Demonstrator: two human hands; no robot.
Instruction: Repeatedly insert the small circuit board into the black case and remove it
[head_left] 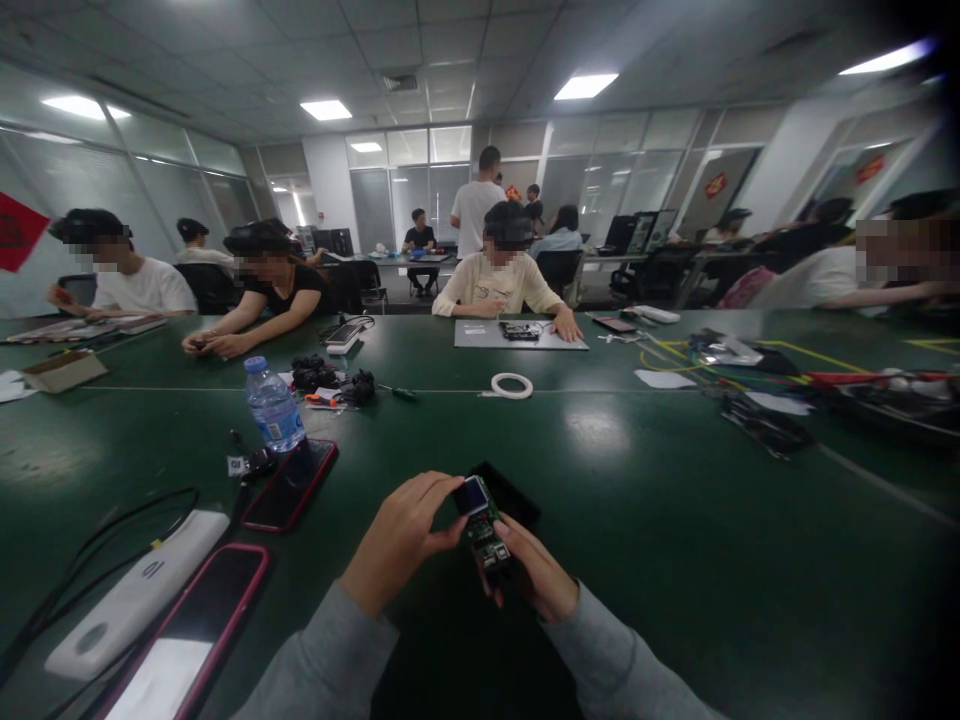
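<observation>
A small green circuit board (pixel 487 535) with a little screen at its upper end is held between my two hands, tilted above the green table (pixel 360 430). The fingers and thumb of my left hand (pixel 409 535) pinch the screen end. Around the lower end and right side of the board, my right hand (pixel 536 570) is closed, its thumb on the face of the board. Just behind the board lies a black case (pixel 517 492), partly hidden by it.
To the left are a water bottle (pixel 274 405), two red-edged phones (pixel 292 485) and a white device (pixel 139 595) with black cables. A white coil (pixel 512 386) lies ahead. Across the table a person (pixel 499 280) sits at a grey board (pixel 562 338); cables and tools lie far right.
</observation>
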